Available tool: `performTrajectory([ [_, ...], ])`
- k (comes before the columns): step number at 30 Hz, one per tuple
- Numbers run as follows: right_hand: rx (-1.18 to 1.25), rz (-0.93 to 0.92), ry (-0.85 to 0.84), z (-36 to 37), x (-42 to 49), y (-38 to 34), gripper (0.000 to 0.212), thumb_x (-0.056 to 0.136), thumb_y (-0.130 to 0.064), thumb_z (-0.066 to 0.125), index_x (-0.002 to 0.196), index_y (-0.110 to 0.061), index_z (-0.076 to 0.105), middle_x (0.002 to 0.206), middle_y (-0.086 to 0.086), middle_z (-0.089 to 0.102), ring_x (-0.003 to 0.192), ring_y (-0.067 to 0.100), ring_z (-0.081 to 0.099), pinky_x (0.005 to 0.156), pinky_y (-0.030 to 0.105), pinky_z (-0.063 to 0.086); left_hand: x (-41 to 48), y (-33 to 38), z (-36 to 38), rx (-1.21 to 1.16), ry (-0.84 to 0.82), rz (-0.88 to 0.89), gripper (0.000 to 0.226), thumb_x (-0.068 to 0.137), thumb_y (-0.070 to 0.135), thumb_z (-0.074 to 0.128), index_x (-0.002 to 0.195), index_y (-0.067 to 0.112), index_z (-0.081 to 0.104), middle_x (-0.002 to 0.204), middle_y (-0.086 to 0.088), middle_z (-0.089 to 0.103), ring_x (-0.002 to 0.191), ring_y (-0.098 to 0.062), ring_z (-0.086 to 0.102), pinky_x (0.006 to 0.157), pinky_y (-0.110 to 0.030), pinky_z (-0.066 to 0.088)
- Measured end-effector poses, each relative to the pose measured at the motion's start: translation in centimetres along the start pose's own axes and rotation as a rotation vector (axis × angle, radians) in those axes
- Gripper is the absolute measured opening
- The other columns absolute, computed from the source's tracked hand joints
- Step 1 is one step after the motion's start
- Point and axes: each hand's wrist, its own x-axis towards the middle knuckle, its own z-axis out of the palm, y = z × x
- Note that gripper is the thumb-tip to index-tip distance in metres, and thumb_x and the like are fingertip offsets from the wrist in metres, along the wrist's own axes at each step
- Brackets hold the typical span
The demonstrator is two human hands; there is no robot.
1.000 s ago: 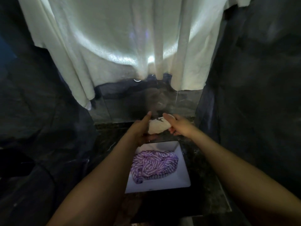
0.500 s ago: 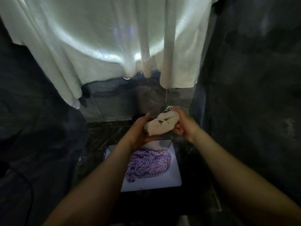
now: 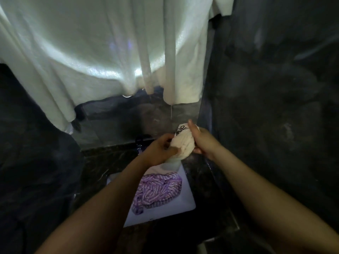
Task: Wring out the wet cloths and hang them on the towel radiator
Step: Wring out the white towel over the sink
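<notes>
A small white cloth (image 3: 183, 145) with a black-printed label is bunched and twisted between both hands, above the far end of a white rectangular basin (image 3: 185, 202). My left hand (image 3: 159, 151) grips its lower end and my right hand (image 3: 201, 142) grips its upper end, thumb raised. A purple-and-white striped cloth (image 3: 157, 191) lies crumpled in the basin below. Large white towels (image 3: 102, 52) hang across the top of the view; the radiator behind them is hidden.
The basin stands on a dark marble ledge (image 3: 102, 162). Dark tiled walls (image 3: 275, 107) close in on the right and left. A glossy dark wall panel (image 3: 128, 120) lies below the hanging towels.
Both hands have lifted the white cloth a little up and to the right and twisted it tighter. The view has shifted, so the basin sits lower.
</notes>
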Motion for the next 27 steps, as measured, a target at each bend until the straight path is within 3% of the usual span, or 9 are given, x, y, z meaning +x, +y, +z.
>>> performTrajectory([
  [2,-0.110,-0.073,-0.013,-0.6,-1.4,-0.6,0.051,0.084,-0.072,0.058,0.112,-0.031,0.069,0.094,-0.008,0.076,0.084,0.010,0.070,0.074,0.034,0.059,-0.3,0.9,0.0,-0.040,0.072,0.055,0.033,0.097,0.036,0.059,0.129,0.029,0.059,0.122,0.004,0.064,0.100,0.000,0.059,0.077,-0.018,0.046],
  [7,-0.038,-0.102,-0.002,-1.2,-4.7,-0.9,0.037,0.088,-0.038,0.073,0.122,-0.029,0.061,0.109,-0.001,0.074,0.088,0.014,0.067,0.076,0.031,0.057,-1.8,2.9,0.6,-0.384,0.247,0.020,0.024,0.104,0.032,0.044,0.103,0.024,0.067,0.099,0.009,0.070,0.084,0.002,0.062,0.067,-0.011,0.044],
  [12,0.231,-0.103,0.067,-1.2,-8.4,1.0,0.027,0.091,-0.012,0.068,0.117,-0.017,0.063,0.099,0.014,0.067,0.079,0.019,0.063,0.063,0.029,0.048,-2.3,2.9,0.9,-1.284,0.194,-0.123,0.028,0.101,0.034,0.053,0.107,0.015,0.072,0.101,-0.008,0.077,0.091,-0.028,0.073,0.071,-0.037,0.057],
  [14,0.307,-0.092,0.140,-1.2,-10.2,2.3,0.031,0.087,-0.002,0.063,0.113,-0.018,0.066,0.100,0.011,0.073,0.083,0.020,0.069,0.064,0.029,0.051,-2.1,2.0,0.7,-1.442,0.136,-0.174,0.039,0.101,0.044,0.051,0.119,0.014,0.069,0.114,-0.011,0.073,0.105,-0.033,0.067,0.081,-0.045,0.056],
  [17,0.312,-0.069,0.214,-1.0,-13.1,3.9,0.030,0.080,-0.004,0.062,0.107,-0.015,0.069,0.099,0.011,0.073,0.086,0.024,0.068,0.070,0.031,0.051,-2.6,0.9,1.5,-1.384,-0.003,-0.213,0.050,0.096,0.050,0.056,0.132,0.016,0.063,0.131,-0.012,0.065,0.121,-0.035,0.059,0.103,-0.056,0.046],
  [19,0.370,-0.089,0.325,-1.1,-14.6,4.6,0.034,0.075,-0.013,0.058,0.108,-0.013,0.067,0.099,0.013,0.068,0.087,0.025,0.063,0.069,0.031,0.049,-3.4,1.0,2.1,-1.344,-0.083,-0.182,0.049,0.095,0.045,0.059,0.135,0.016,0.061,0.135,-0.012,0.062,0.127,-0.032,0.056,0.111,-0.054,0.039],
  [23,0.173,-0.247,0.555,-2.3,-17.3,5.5,0.029,0.074,-0.023,0.054,0.100,-0.024,0.067,0.091,-0.001,0.062,0.083,0.015,0.056,0.069,0.029,0.043,-5.2,2.4,3.2,-1.186,-0.073,-0.055,0.022,0.095,0.017,0.063,0.113,0.007,0.070,0.112,-0.015,0.073,0.108,-0.030,0.067,0.096,-0.043,0.053],
  [25,0.000,-0.319,0.561,-2.3,-19.0,5.5,0.019,0.086,-0.021,0.059,0.104,-0.020,0.066,0.092,-0.001,0.063,0.084,0.014,0.057,0.073,0.030,0.045,-6.6,3.1,4.6,-1.030,-0.114,0.049,0.019,0.091,0.009,0.068,0.109,0.004,0.071,0.103,-0.016,0.075,0.098,-0.030,0.070,0.085,-0.039,0.057],
  [27,-0.102,-0.352,0.520,-1.9,-20.4,5.2,0.017,0.093,-0.024,0.064,0.109,-0.019,0.064,0.098,0.005,0.065,0.087,0.014,0.060,0.077,0.031,0.050,-8.0,4.0,6.4,-0.897,-0.189,0.105,0.023,0.088,0.008,0.071,0.111,0.003,0.071,0.104,-0.018,0.074,0.098,-0.031,0.071,0.086,-0.040,0.056],
])
